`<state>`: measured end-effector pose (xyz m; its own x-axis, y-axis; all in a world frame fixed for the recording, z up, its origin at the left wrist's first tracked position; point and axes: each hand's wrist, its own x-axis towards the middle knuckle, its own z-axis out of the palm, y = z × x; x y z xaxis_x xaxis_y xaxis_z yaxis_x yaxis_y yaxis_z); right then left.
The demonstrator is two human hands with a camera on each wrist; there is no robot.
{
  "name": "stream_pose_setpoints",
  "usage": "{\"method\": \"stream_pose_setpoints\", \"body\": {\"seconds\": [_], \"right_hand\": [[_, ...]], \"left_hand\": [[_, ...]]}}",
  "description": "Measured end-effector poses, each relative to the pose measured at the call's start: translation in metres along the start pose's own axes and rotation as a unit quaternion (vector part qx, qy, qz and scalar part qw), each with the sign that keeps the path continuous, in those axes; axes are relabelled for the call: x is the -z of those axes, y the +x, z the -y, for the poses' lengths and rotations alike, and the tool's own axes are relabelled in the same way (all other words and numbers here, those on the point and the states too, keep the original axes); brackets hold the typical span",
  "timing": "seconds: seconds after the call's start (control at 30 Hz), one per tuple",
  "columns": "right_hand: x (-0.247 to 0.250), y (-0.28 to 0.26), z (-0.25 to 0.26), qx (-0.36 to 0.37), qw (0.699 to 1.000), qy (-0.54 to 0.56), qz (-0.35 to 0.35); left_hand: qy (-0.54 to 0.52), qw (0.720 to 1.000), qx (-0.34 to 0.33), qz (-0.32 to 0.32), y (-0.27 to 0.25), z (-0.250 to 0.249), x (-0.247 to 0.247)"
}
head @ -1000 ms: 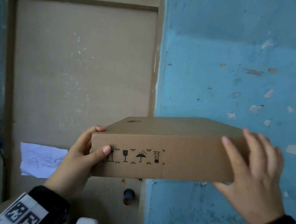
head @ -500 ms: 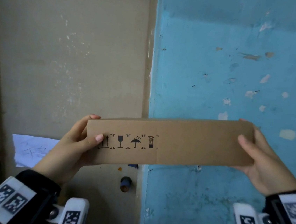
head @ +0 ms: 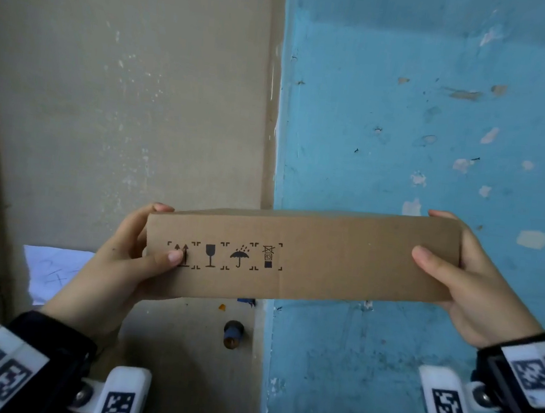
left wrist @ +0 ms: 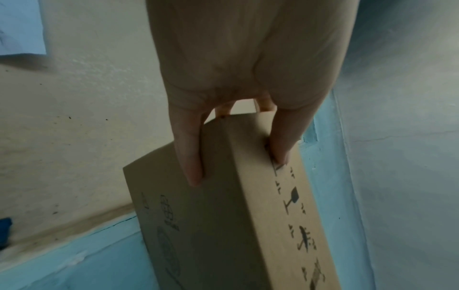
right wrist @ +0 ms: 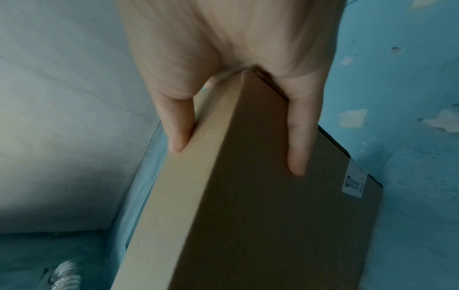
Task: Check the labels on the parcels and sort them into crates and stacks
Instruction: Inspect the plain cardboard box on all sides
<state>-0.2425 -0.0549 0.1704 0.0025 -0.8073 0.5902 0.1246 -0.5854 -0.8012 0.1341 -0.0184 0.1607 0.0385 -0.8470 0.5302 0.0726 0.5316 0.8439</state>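
Observation:
A flat brown cardboard parcel (head: 326,259) is held up in front of the wall, its long narrow side facing me with black handling symbols (head: 225,255). My left hand (head: 124,258) grips its left end, thumb on the printed side and fingers behind. My right hand (head: 468,280) grips the right end the same way. In the left wrist view the parcel (left wrist: 223,225) runs away from the left hand (left wrist: 238,117). In the right wrist view the parcel (right wrist: 261,206) shows a broad face with a small white label (right wrist: 354,182) at its far edge, below my right hand (right wrist: 236,98).
Behind the parcel stand a beige door panel (head: 123,106) on the left and a chipped blue wall (head: 441,123) on the right. A white paper sheet (head: 52,270) hangs on the door at lower left. A small dark knob (head: 233,333) sits below the parcel.
The parcel has been tipped so its narrow printed side faces me instead of the top. My right hand shifted from lying over the end to gripping it with the thumb in front.

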Motion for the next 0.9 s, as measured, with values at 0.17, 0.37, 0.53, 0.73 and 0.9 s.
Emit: {"method": "stream_pose_setpoints", "body": {"seconds": [0.17,0.37,0.53,0.73,0.9], "right_hand": [[-0.001,-0.009,0.004,0.047,0.999,0.015,-0.011],[-0.011,-0.022,0.004,0.079,0.997,-0.005,-0.021],[-0.015,-0.033,0.001,0.093,0.995,0.007,-0.031],[-0.03,-0.036,0.007,0.122,0.992,0.006,-0.042],[-0.051,-0.039,0.004,0.132,0.987,-0.08,-0.049]], "left_hand": [[-0.014,1.0,-0.001,0.002,-0.008,-0.002,0.003],[-0.003,0.999,-0.006,-0.044,-0.014,-0.001,-0.002],[0.406,0.864,-0.235,-0.182,-0.027,0.003,-0.016],[0.686,0.599,-0.407,-0.063,-0.036,0.024,-0.054],[0.717,0.579,-0.381,-0.069,-0.021,0.028,-0.078]]}}
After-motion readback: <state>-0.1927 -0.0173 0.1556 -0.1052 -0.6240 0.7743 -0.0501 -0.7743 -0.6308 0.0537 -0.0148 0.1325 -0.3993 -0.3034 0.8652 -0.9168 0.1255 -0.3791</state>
